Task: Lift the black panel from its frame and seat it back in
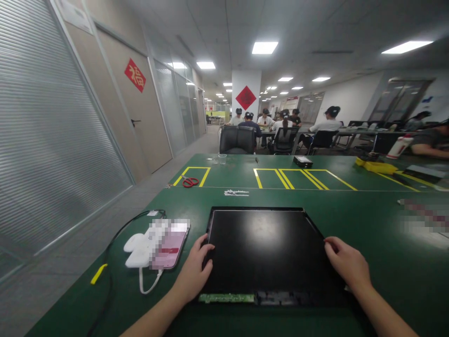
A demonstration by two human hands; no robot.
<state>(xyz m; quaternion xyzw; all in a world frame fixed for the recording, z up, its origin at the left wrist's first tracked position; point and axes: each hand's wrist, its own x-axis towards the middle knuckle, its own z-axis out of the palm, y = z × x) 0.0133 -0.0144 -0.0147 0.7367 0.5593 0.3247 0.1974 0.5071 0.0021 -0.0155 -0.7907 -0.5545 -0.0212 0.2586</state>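
A flat black display panel (pixel 261 248) lies on the green table (pixel 368 215) in front of me, with a green circuit strip (pixel 226 298) along its near edge. My left hand (pixel 194 274) grips the panel's left edge, fingers curled over onto the screen. My right hand (pixel 345 262) holds the right edge, fingers bent over the rim.
A phone (pixel 170 245) on a white charger with cable (pixel 138 250) lies left of the panel. Red scissors (pixel 190 182), a clear cup (pixel 222 158), a small black box (pixel 302 161) and a yellow item (pixel 375 166) sit farther back. Several people sit at distant tables.
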